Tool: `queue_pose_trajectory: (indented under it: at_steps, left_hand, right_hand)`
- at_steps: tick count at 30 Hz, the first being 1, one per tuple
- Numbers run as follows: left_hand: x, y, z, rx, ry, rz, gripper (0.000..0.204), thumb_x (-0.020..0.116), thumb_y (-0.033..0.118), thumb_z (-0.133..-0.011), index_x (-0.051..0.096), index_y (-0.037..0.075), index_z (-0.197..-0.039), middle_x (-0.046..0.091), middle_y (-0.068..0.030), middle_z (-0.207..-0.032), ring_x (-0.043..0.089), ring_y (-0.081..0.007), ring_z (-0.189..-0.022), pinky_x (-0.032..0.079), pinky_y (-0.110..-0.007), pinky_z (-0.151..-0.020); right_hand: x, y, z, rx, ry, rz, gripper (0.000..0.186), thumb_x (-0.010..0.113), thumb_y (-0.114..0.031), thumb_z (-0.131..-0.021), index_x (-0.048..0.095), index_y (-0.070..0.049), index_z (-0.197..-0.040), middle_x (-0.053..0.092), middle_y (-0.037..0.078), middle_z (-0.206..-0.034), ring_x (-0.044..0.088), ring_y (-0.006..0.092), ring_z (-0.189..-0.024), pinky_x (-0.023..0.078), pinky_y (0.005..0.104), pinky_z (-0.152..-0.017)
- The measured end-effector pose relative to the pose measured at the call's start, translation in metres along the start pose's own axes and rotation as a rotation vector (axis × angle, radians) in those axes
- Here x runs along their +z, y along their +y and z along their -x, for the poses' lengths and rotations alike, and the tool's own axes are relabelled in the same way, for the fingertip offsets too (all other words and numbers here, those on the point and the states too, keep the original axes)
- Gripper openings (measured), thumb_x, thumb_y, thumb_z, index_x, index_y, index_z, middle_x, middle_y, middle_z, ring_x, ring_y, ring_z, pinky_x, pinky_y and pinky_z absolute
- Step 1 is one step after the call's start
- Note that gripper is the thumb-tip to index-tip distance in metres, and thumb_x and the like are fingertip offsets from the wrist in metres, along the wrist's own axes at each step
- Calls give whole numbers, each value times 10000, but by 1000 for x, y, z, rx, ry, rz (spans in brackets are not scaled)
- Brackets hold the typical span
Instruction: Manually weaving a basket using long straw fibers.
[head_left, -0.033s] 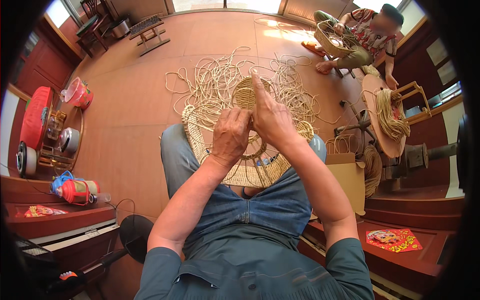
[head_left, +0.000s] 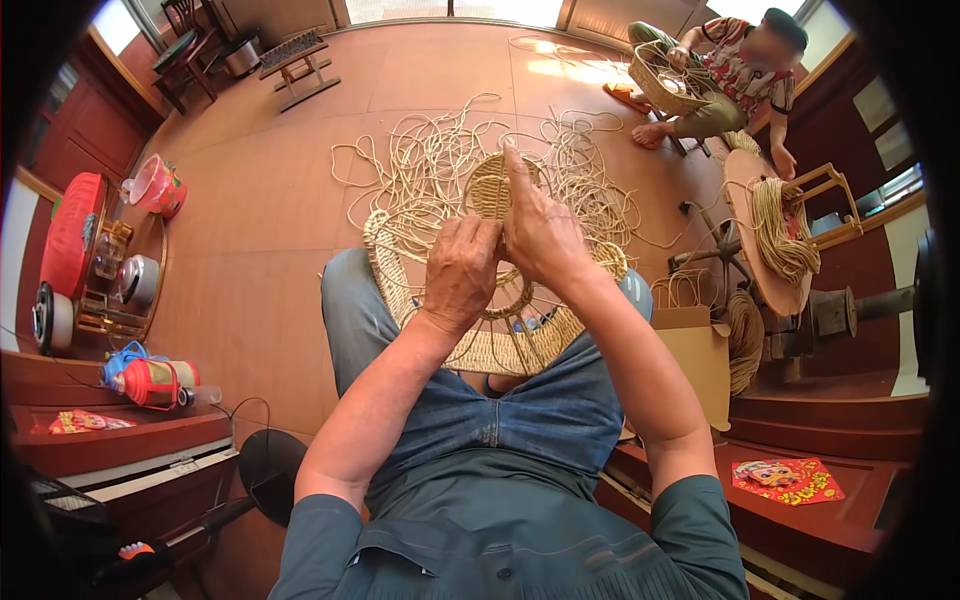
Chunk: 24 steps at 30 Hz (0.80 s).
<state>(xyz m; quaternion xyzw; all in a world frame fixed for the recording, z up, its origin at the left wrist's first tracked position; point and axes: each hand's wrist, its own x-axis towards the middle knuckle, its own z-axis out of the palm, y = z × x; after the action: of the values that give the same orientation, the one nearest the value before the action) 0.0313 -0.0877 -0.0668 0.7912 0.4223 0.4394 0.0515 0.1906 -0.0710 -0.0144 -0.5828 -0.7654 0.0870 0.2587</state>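
A half-woven straw basket (head_left: pixel 485 352), with a broad woven band and open ribs, rests across my lap between the knees. Over its middle my left hand (head_left: pixel 464 268) is closed, its fingers bent down onto the basket. Right beside it, almost touching, is my right hand (head_left: pixel 545 238): the index finger points straight away from me while the other fingers curl in. What lies under the fingertips of both hands is hidden. Just beyond them shows an oval woven panel (head_left: pixel 487 188). Loose straw cord (head_left: pixel 430 160) lies tangled on the floor past it.
A cardboard box (head_left: pixel 692 365) stands by my right knee. To the right, cord coils (head_left: pixel 782 230) hang over a round board (head_left: pixel 745 185). A seated person (head_left: pixel 735 60) holds another basket (head_left: pixel 668 85) at the far right. Thermoses (head_left: pixel 160 382) stand at left.
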Motion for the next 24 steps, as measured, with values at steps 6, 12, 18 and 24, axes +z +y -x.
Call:
queue_pose_trajectory:
  at_steps: [6, 12, 18, 24]
  left_hand:
    - [-3, 1, 2, -7, -24, -17, 92, 666, 37, -965, 665, 49, -1056, 644, -141, -980, 634, -350, -958, 541, -456, -865]
    - [-3, 1, 3, -25, 18, 30, 87, 684, 62, -1000, 684, 49, -1086, 655, -139, -1006, 636, -348, -972, 541, -461, -882]
    - [-13, 3, 2, -38, -50, 77, 127, 688, 57, -986, 693, 60, -1113, 664, -116, -1061, 642, -329, -1036, 545, -445, -927]
    - [-3, 6, -2, 161, -111, -54, 143, 720, 78, -979, 713, 82, -1122, 681, -101, -1060, 671, -305, -1032, 576, -426, -919]
  right_hand:
    - [1, 4, -4, 35, -8, -117, 823, 618, -103, -1040, 230, -124, -1766, 729, 310, -1010, 715, 547, -920, 550, 627, -868]
    - [11, -1, 25, -53, 192, -218, 789, 655, 5, -1005, 333, -103, -1718, 734, 240, -1017, 742, 427, -834, 602, 520, -760]
    - [15, 14, 61, 444, 194, -1334, 395, 649, 6, -1041, 549, -22, -1422, 661, 9, -960, 550, 62, -676, 457, 222, -586]
    - [-25, 45, 73, 382, 99, -1303, 281, 643, 7, -1001, 603, -67, -1269, 677, 32, -955, 498, 44, -678, 400, 205, -593]
